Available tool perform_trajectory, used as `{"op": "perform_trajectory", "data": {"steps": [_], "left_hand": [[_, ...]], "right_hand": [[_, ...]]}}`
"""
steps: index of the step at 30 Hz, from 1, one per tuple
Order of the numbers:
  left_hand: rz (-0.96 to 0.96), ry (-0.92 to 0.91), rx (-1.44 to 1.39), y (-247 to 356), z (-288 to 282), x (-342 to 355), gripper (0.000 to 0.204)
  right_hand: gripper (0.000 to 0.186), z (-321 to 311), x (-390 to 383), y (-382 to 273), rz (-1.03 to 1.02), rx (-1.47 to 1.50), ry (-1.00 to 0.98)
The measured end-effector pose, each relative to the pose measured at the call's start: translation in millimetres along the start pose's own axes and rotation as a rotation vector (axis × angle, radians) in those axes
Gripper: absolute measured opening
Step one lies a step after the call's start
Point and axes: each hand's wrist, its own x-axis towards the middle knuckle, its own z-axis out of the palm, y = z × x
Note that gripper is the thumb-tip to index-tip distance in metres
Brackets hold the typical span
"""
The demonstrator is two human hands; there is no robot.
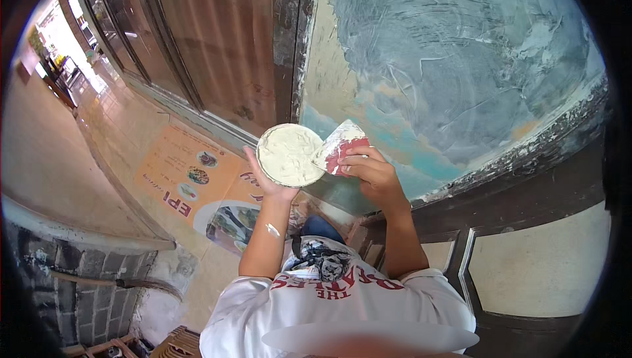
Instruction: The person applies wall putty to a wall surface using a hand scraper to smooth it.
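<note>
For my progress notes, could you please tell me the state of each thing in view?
Bowl: held, filled with paste
Paste: pale, uneven on top
Scraper: tilted, smeared with paste
Left hand: supporting the bowl
Right hand: gripping the scraper
Left forearm: spotted with white
Wall: patchily coated, streaked
Banner: spread flat

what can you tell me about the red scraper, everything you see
The red scraper is a flat, broad piece, plastic by its look, with whitish paste smeared over its upper and left parts. It is tilted in the right grip, which covers its lower right part. Its left side overlaps the round container in view; actual contact is unclear.
</note>
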Motion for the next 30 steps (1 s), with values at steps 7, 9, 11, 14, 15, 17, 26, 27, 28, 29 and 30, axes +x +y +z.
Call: {"op": "perform_trajectory", "data": {"steps": [7, 9, 11, 14, 15, 17, 26, 27, 28, 29, 30], "left_hand": [[-0.025, 0.057, 0.004, -12.5, 7.3, -1.5, 0.091], [-0.016, 0.081, 0.006, -19.1, 11.6, -3.4, 0.091], [-0.021, -0.005, 0.005, -26.1, 11.2, -4.9, 0.091], [-0.022, 0.030, -0.002, -33.7, 11.2, -9.9, 0.091], [-0.017, 0.033, -0.002, -35.4, 11.9, -13.0, 0.091], [-0.044, -0.006, -0.066, -36.6, 10.3, -20.7, 0.090], [-0.029, 0.048, -0.074, -41.4, -8.7, -49.2, 0.090], [0.016, 0.099, -0.050, -41.6, -13.7, -50.6, 0.090], [0.060, 0.150, -0.027, -41.2, -18.2, -52.2, 0.090], [0.049, 0.125, -0.018, -39.6, -17.3, -55.0, 0.089], [0.053, 0.127, -0.018, -39.5, -16.0, -57.9, 0.089]], "right_hand": [[0.028, -12.9, -8.4, 2.6, -0.039, 0.021, 0.025], [0.027, -17.5, -12.4, 7.2, -0.029, 0.029, 0.083], [0.027, -21.9, -16.6, 10.6, -0.024, 0.034, 0.121], [0.025, -23.6, -27.6, 18.2, 0.069, 0.104, 0.229], [0.025, -23.4, -31.6, 20.1, 0.157, 0.167, 0.297], [0.023, -22.9, -37.5, 20.4, 0.325, 0.222, 0.321], [0.019, -50.3, -10.7, 87.7, 0.644, 0.133, 0.419], [0.020, -48.2, -7.5, 99.7, 0.512, 0.029, 0.458], [0.020, -46.9, -4.8, 109.3, 0.511, 0.032, 0.456], [0.020, -45.8, 1.9, 112.1, 0.509, -0.051, 0.410], [0.019, -44.6, 7.2, 113.0, 0.505, -0.133, 0.365]]}}
